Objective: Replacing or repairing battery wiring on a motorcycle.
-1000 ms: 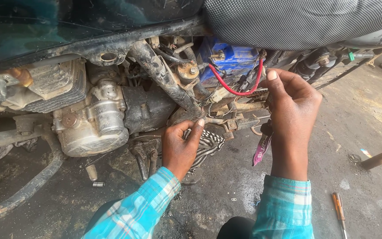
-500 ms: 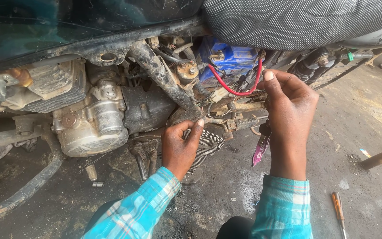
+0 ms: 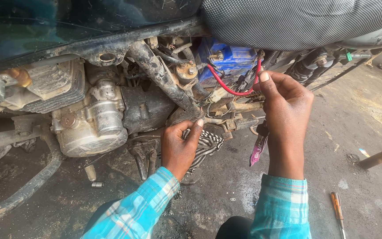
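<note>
A motorcycle's side is open before me, with the silver engine case (image 3: 91,128) at left and a blue battery (image 3: 226,59) under the grey seat (image 3: 297,22). My left hand (image 3: 180,148) is closed on a black-and-white striped cloth (image 3: 206,144) beneath the frame tube (image 3: 160,75). My right hand (image 3: 286,106) pinches the red wire (image 3: 226,86) that loops down from the battery. A pink sachet (image 3: 258,150) hangs below that hand. Both sleeves are blue plaid.
A screwdriver (image 3: 338,210) with an orange handle lies on the wet concrete at lower right. A small spring (image 3: 89,171) and a bolt (image 3: 97,184) lie under the engine. A rusty bar (image 3: 381,156) juts in from the right edge.
My right hand has shifted slightly on the red wire. The left hand stays on the cloth.
</note>
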